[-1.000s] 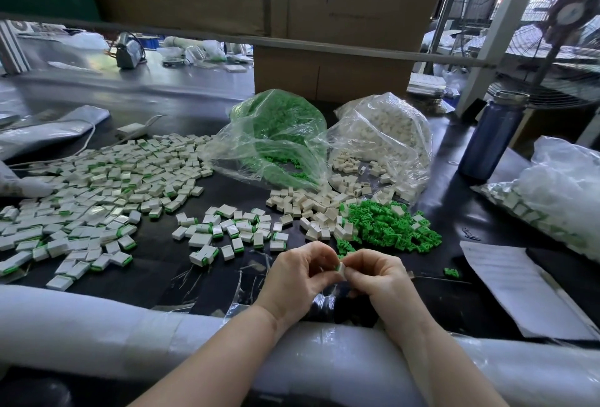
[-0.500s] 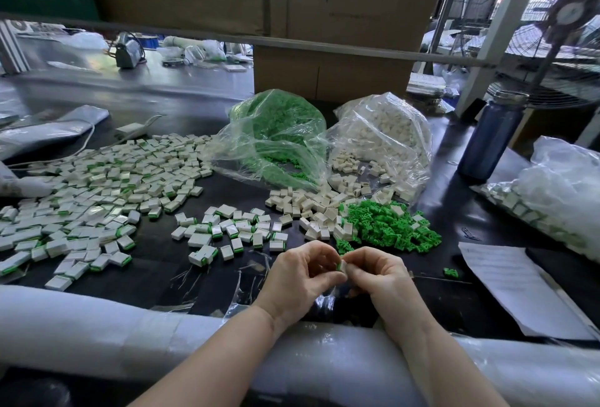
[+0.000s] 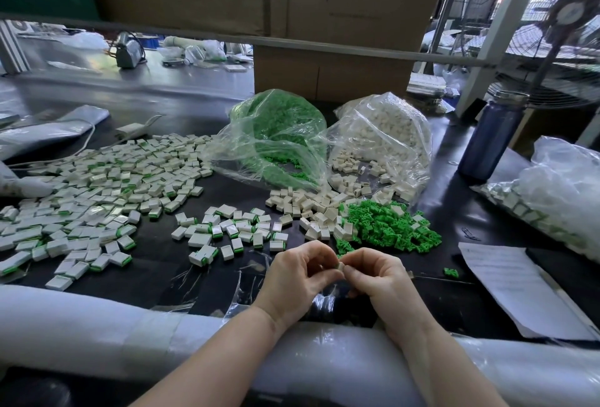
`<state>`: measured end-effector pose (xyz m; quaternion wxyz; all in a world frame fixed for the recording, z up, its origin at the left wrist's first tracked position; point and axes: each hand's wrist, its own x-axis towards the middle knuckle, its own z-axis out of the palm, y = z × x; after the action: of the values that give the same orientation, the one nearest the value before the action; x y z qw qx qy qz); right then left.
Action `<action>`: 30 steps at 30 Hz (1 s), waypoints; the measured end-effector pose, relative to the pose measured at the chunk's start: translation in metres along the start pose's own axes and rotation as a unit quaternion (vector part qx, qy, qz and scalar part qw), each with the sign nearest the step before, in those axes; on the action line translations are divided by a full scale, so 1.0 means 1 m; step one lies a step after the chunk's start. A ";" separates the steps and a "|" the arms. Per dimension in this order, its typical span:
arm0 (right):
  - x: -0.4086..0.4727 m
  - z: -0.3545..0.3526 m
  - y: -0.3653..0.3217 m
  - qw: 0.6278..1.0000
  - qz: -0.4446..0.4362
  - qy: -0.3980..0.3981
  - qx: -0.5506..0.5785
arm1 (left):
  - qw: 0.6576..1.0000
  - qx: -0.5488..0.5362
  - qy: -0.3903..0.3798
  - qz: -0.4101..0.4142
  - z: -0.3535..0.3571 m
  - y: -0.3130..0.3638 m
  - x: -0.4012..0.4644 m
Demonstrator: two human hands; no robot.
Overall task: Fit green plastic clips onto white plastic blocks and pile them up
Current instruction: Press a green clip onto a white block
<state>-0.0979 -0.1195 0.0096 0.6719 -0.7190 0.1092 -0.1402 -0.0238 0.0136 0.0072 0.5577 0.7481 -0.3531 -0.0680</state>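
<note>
Both hands meet near the front edge of the counter [image 3: 168,264], just above its padded rim. Left hand [image 3: 300,280] and right hand [image 3: 376,280] each have fingers curled in, pinching one small white block [image 3: 341,267] between the fingertips; I think a green clip is being seated on it, but the part is mostly hidden and I cannot confirm. Against the frames from a second ago, the hands have barely shifted and the grip is unchanged, so I judge the press-fit is still in progress, with no release toward a pile yet. Loose green clips [image 3: 393,228] lie heaped just beyond the hands, right of centre, touching the loose white blocks [image 3: 311,205]. Finished blocks [image 3: 97,199] spread across the left half of the counter, a smaller scatter [image 3: 230,231] nearer the middle. Supply bags, green [image 3: 276,137] and white [image 3: 383,137], sit toward the back edge. Stocks look untouched; output count unchanged this interval.
</note>
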 end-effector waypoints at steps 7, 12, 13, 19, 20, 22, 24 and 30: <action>0.000 0.000 0.000 1.000 0.004 -0.005 0.000 | 1.000 -0.001 0.000 0.002 0.000 0.001 0.000; 0.000 0.000 -0.001 1.000 0.014 -0.005 0.017 | 1.000 -0.021 -0.016 -0.001 -0.001 -0.001 0.000; -0.001 -0.001 -0.001 1.000 0.016 -0.005 0.021 | 1.000 -0.022 -0.022 -0.002 -0.001 -0.001 0.000; -0.001 -0.001 -0.002 0.999 0.023 -0.007 0.030 | 0.998 -0.027 -0.050 -0.004 0.000 -0.001 0.001; -0.001 -0.001 -0.002 0.999 0.023 -0.006 0.031 | 0.998 -0.028 -0.052 -0.003 -0.001 -0.001 0.001; -0.001 -0.001 -0.001 0.999 0.025 -0.006 0.036 | 0.998 -0.031 -0.055 -0.003 0.000 -0.002 0.001; -0.001 -0.002 -0.001 0.999 0.025 -0.007 0.038 | 0.998 -0.030 -0.057 -0.001 0.000 -0.002 0.001; -0.001 -0.002 -0.001 0.999 0.018 -0.008 0.033 | 0.998 -0.046 -0.053 -0.006 0.000 -0.003 0.001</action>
<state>-0.0995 -0.1207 0.0108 0.6988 -0.6952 0.1120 -0.1261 -0.0217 0.0133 0.0052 0.5716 0.7190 -0.3742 -0.1272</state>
